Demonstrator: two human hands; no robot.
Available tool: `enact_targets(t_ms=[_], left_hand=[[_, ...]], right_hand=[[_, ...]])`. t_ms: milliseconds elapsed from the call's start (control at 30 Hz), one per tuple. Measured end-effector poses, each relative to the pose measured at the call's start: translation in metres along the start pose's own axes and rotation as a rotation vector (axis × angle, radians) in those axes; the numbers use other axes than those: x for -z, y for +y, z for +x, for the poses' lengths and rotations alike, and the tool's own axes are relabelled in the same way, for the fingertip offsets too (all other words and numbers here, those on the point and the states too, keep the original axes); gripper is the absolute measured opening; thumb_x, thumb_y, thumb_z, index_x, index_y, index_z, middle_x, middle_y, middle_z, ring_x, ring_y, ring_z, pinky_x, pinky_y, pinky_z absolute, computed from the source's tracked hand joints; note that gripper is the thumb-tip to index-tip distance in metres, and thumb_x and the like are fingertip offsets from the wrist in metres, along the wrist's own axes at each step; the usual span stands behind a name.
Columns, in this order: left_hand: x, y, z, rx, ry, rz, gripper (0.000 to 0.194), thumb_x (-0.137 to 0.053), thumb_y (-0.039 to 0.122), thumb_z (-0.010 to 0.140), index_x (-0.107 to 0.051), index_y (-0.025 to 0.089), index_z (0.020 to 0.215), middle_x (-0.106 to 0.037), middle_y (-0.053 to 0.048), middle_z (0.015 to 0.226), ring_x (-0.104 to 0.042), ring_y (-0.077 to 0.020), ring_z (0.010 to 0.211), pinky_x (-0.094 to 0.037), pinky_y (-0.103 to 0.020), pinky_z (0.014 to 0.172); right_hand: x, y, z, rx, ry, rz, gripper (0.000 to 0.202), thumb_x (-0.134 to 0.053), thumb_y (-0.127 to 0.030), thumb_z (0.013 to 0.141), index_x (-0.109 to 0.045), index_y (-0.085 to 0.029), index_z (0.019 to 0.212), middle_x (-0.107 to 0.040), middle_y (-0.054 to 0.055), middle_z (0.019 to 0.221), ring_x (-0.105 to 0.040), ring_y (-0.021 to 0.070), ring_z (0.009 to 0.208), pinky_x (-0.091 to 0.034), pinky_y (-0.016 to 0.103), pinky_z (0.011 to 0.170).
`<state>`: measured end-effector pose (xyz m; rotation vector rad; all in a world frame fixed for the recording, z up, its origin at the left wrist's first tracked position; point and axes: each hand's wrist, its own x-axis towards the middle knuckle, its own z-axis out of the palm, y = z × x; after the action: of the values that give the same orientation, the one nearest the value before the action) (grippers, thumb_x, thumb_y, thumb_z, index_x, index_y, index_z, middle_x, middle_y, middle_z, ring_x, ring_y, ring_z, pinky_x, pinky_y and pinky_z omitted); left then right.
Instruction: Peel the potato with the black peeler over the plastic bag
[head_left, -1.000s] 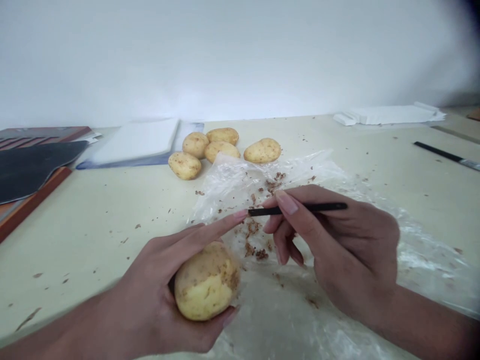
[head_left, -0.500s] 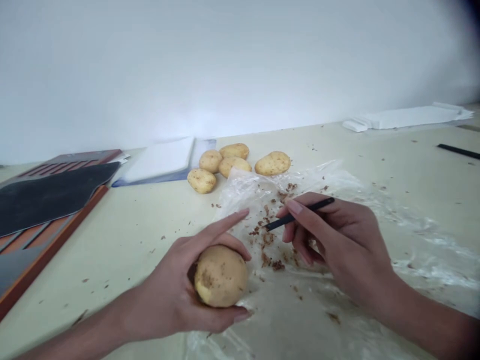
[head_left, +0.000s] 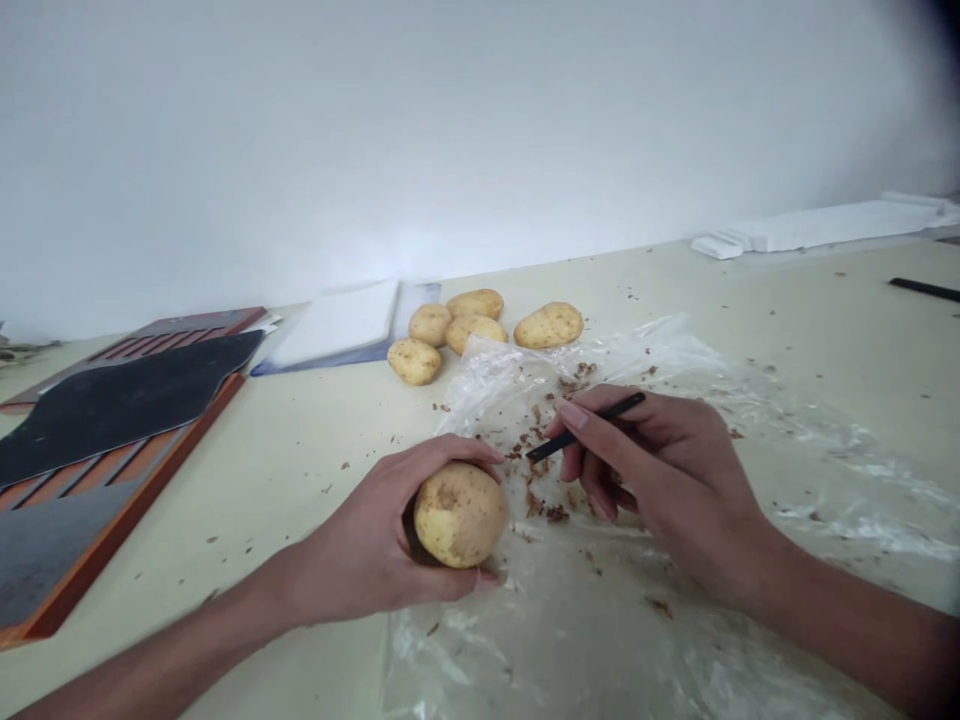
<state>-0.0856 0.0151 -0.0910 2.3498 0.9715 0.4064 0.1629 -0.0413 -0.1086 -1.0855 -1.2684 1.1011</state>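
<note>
A round potato (head_left: 460,515) with a brownish patch on top is gripped by my left hand (head_left: 367,540), fingers above and thumb below. My right hand (head_left: 667,480) pinches a thin black stick-like tool (head_left: 585,427), whose tip points down-left, a little apart from the potato. Under both hands spreads a clear plastic sheet (head_left: 540,620), strewn with brown scraps (head_left: 556,514). Behind it several potatoes lie on the table, one (head_left: 549,325) apart from the others (head_left: 414,361).
At left lies an orange and grey board (head_left: 142,490) with a black sheet (head_left: 135,400) on it. A white pad (head_left: 337,325) rests on a blue-edged folder. White folded material (head_left: 832,225) and a black stick (head_left: 926,290) are at far right.
My left hand has raised the potato slightly and brought it rightward, with its fingers now closer around it. The potato has turned. My right hand has shifted slightly left with the tool.
</note>
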Motion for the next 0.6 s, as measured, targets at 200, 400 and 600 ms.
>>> enact_targets(t_ms=[200,400,600], left_hand=[[-0.002,0.001,-0.002,0.056,-0.013,-0.016,0.092,-0.088,0.065,0.069,-0.051,0.036,0.148,-0.068,0.007,0.127,-0.069,0.0050,0.107,-0.053,-0.001,0.097],[-0.004,-0.006,-0.009,-0.025,0.041,0.069,0.114,-0.089,0.073,0.062,-0.034,0.046,0.157,-0.064,0.009,0.134,-0.069,0.0032,0.114,-0.055,-0.005,0.105],[-0.008,-0.009,-0.011,0.052,0.039,0.104,0.119,-0.087,0.081,0.059,-0.034,0.046,0.159,-0.058,0.006,0.144,-0.067,-0.0035,0.126,-0.056,-0.012,0.108]], right_hand=[[-0.001,0.002,0.001,-0.012,-0.019,0.008,0.066,-0.066,-0.065,0.101,-0.062,0.001,0.102,-0.059,0.007,0.079,-0.053,0.0014,0.050,-0.039,0.002,0.045],[0.001,0.002,0.000,-0.038,-0.031,-0.005,0.069,-0.065,-0.068,0.100,-0.063,0.001,0.105,-0.058,0.007,0.079,-0.053,0.0013,0.050,-0.040,0.002,0.045],[0.000,0.003,-0.001,-0.077,-0.041,0.002,0.070,-0.064,-0.069,0.101,-0.062,0.000,0.107,-0.060,0.008,0.081,-0.054,0.0003,0.052,-0.040,0.001,0.047]])
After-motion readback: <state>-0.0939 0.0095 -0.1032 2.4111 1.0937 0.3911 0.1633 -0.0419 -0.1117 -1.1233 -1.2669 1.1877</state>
